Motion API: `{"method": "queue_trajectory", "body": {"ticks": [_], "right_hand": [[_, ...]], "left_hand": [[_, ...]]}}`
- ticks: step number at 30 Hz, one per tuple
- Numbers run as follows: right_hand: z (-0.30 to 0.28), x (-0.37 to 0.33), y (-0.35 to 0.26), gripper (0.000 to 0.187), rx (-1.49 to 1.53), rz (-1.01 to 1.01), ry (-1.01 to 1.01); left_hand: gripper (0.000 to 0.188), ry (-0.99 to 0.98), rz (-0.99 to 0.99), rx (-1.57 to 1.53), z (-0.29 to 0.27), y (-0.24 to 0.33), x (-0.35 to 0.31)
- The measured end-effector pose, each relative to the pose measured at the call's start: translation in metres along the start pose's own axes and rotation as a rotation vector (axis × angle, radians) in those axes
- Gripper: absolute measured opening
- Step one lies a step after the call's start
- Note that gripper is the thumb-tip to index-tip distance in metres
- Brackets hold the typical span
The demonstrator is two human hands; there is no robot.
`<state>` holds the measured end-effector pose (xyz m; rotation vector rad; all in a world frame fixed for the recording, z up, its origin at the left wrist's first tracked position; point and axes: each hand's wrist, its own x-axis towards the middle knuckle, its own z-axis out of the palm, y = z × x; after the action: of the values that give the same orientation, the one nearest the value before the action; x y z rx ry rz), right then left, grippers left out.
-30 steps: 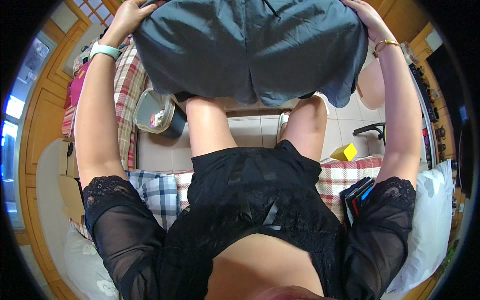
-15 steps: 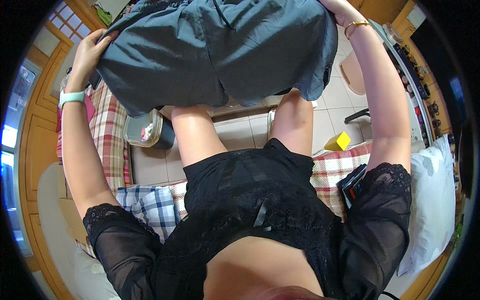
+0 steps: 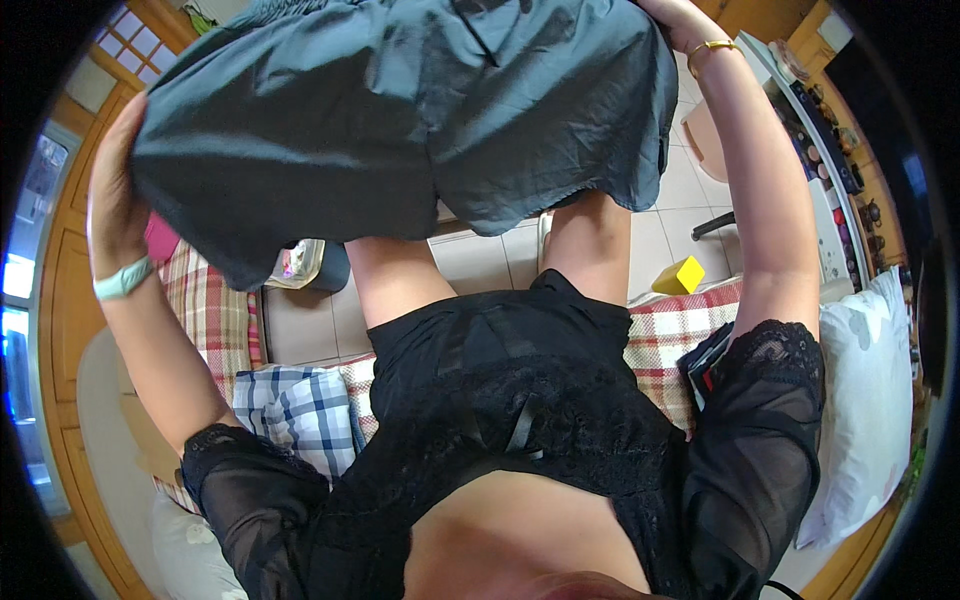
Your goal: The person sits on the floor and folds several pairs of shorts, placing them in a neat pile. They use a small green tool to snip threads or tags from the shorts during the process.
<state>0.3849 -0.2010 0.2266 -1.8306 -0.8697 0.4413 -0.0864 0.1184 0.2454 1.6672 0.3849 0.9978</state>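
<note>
A pair of dark blue-grey shorts [image 3: 400, 110] hangs spread out above my thighs, with a drawstring dangling from the gathered waistband at the upper edge of the view. My left hand [image 3: 118, 190] grips the left side edge; its fingertips are partly hidden by the cloth. At the upper right, my right hand [image 3: 680, 22] holds the other side near the waist, its fingers partly out of the picture. Both leg hems hang toward me, the left one lower than the right.
I sit on a red-and-white checked cover [image 3: 670, 335]. A folded blue-and-white checked cloth [image 3: 292, 415] lies at my left, dark folded items [image 3: 705, 360] at my right. A yellow block [image 3: 679, 276], a bin [image 3: 330, 268], a pillow [image 3: 850, 400] and a cluttered shelf [image 3: 835, 170] stand around me.
My left hand has slid down and outward along the shorts' side edge, drawing the left leg lower and nearer. It covers more of the bin. My right hand has barely moved.
</note>
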Motion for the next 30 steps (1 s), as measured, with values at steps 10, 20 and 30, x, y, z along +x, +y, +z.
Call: {"method": "queue_trajectory", "body": {"ticks": [10,20,30], "right_hand": [[0.027,0.03,0.069,0.035,-0.01,-0.012,-0.156],[0.201,-0.062,0.087,0.034,0.182,-0.336,-0.312],[0.282,-0.126,0.082,0.044,0.092,-0.586,-0.36]], "left_hand": [[0.026,0.001,-0.022,0.354,0.001,-0.06,-0.052],[0.028,0.177,0.022,0.658,0.047,-0.212,-0.145],[0.019,-0.233,-0.043,0.371,0.147,-0.193,-0.17]]}}
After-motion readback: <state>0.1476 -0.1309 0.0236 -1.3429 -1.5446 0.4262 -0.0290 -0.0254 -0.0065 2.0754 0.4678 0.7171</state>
